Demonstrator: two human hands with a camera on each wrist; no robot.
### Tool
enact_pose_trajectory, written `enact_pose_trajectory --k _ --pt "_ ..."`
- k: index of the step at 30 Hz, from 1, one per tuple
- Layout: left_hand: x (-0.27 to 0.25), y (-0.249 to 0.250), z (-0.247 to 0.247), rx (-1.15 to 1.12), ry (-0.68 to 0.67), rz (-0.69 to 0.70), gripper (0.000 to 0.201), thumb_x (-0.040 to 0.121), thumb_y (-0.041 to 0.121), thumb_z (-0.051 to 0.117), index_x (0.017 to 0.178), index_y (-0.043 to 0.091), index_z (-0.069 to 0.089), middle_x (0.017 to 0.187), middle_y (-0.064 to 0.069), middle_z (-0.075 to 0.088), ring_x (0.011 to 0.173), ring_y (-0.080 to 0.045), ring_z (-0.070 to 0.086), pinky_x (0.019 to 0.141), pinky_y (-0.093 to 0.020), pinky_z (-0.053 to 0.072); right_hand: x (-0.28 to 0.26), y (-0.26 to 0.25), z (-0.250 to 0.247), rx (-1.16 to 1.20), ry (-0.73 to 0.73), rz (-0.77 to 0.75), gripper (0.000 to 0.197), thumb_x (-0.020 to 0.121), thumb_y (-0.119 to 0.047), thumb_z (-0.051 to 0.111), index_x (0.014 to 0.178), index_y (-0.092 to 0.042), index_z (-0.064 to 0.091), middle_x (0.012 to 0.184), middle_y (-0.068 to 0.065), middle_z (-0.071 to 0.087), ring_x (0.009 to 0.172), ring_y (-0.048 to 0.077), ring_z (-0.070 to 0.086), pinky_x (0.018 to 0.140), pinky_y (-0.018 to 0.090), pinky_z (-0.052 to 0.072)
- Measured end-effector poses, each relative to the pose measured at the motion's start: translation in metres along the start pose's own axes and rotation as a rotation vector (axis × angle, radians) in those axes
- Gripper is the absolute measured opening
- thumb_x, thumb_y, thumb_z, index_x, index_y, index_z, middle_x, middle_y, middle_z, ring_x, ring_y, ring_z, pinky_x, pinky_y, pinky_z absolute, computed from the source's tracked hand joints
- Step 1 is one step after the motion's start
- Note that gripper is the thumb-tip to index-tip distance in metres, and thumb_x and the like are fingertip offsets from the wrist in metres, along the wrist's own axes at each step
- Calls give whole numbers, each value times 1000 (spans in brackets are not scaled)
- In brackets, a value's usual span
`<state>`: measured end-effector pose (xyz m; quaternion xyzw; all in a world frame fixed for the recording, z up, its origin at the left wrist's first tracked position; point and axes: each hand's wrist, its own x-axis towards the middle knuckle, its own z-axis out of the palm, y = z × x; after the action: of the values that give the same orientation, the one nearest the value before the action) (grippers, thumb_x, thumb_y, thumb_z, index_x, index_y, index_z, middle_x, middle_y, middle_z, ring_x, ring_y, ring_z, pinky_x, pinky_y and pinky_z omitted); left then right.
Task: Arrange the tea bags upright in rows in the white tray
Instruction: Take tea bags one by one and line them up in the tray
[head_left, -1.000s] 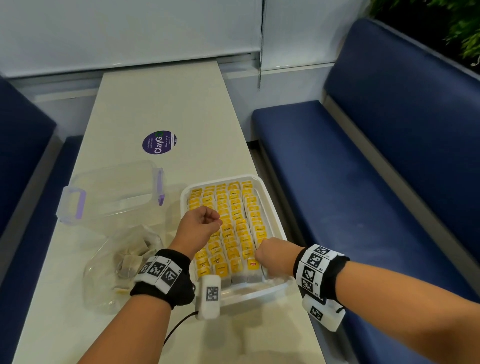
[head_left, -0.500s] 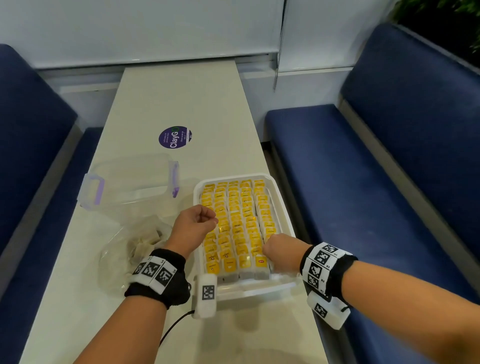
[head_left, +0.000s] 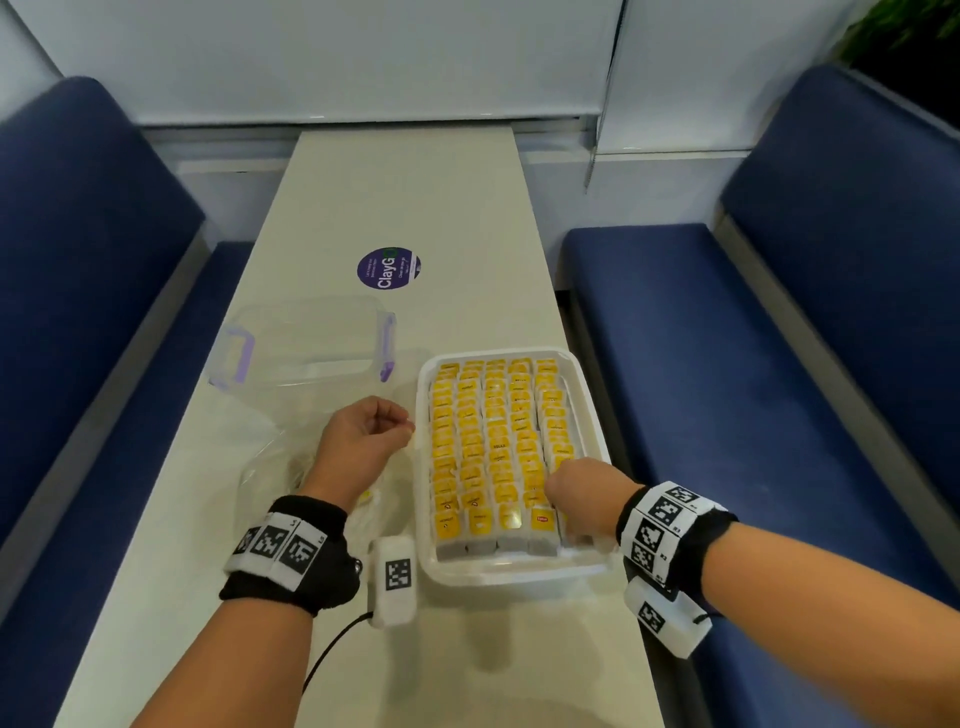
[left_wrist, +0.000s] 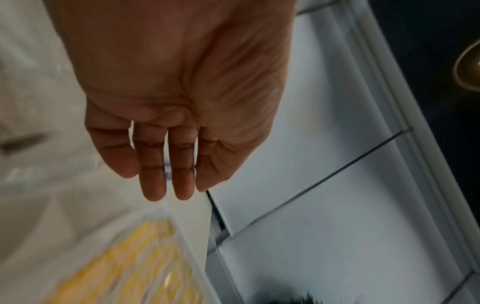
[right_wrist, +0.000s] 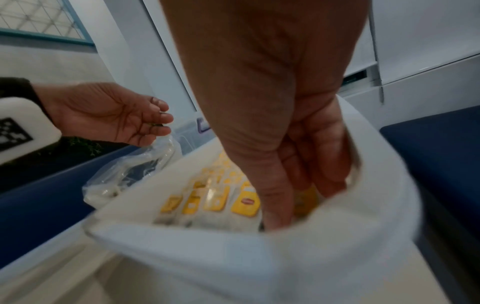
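The white tray (head_left: 589, 395) stood on the counter (head_left: 405, 197) at its right edge, close to the person, and the tea bags (head_left: 493, 441) filled it in five rows, each standing upright with its yellow tag on top. They were probably packed so tightly so that each bag supports its neighbours and none can fall over. The right hand (head_left: 582, 493) reached down into the near right corner of the tray, at the front end of the fifth row; its fingers (right_wrist: 324, 170) were curled among the bags there, and a yellow tag showed between them, but whether this grip really held a bag I cannot tell. I judge it was seating the last bag of that row. The left hand (head_left: 363, 441) hung above the counter just beside the tray's left wall, with its grip released, fingers loosely bent and holding nothing. Under it lay a clear plastic bag (head_left: 280, 467), probably the supply, within easy reach. A clear container (head_left: 301, 343) with purple clips stood behind it.
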<state>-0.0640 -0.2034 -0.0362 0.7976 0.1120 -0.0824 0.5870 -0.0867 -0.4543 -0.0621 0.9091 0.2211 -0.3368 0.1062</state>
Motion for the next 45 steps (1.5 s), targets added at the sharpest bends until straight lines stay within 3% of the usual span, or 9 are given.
enact_pose_trajectory --k 4,8,14,19,25,30,35,40,45 --pt "-3 -5 -55 70 236 9 13 86 -1 67 89 11 64 90 -13 67 81 -23 60 66 -25 47 4 -17 -39 34 145 -37 26 89 -31 63 101 -8 60 93 8 57 89 27 60 66 32 43" --pt "-9 -28 -102 344 505 -130 34 83 16 73 115 13 61 116 -12 61 111 -33 52 92 -44 44 36 -63 -88 113 355 -156 14 92 -16 55 98 -5 62 101 13 62 94 30 60 70 33 46" --pt "-22 -72 -107 160 239 -539 103 53 52 82 142 30 34 140 -10 39 121 -38 47 96 -54 46 89 -153 -127 153 279 -318 11 85 -5 58 86 3 65 93 17 67 95 34 64 74 34 51" --pt "-21 -80 -98 -200 160 -651 43 90 7 60 127 16 41 104 -14 57 88 -34 60 75 -52 55 125 -188 -113 20 62 -252 15 85 -7 64 99 -1 66 96 14 63 100 31 64 81 35 52" --pt "-7 -90 -108 -440 227 -594 33 87 -10 42 119 -13 45 94 -21 49 57 -21 43 55 -32 36 133 -196 -117 87 -7 -257 23 89 -3 59 111 0 63 113 16 64 108 32 61 87 35 48" --pt "-3 -91 -115 -415 223 -573 23 85 -14 40 102 -1 46 76 -19 54 41 -16 36 42 -24 30 128 -191 -124 323 74 -208 15 92 -3 50 85 4 61 76 11 56 95 33 61 78 27 43" --pt "5 -97 -113 -408 189 -550 38 87 -10 49 123 -2 47 99 -26 64 73 -30 58 61 -38 45 133 -194 -113 1064 -43 -186 30 94 -26 57 109 0 56 81 12 60 66 25 62 77 42 59" --pt "10 -99 -114 -384 157 -526 43 83 -9 57 121 8 49 108 -24 66 78 -32 65 59 -35 50 139 -186 -102 1001 30 -167 30 82 1 66 111 0 59 88 2 55 78 24 63 73 37 59" --pt "10 -89 -118 -155 41 -541 40 83 -12 46 114 13 49 105 -18 61 76 -29 62 62 -37 54 141 -180 -109 573 172 -80 25 82 6 49 104 7 63 100 19 65 97 33 62 75 35 53"
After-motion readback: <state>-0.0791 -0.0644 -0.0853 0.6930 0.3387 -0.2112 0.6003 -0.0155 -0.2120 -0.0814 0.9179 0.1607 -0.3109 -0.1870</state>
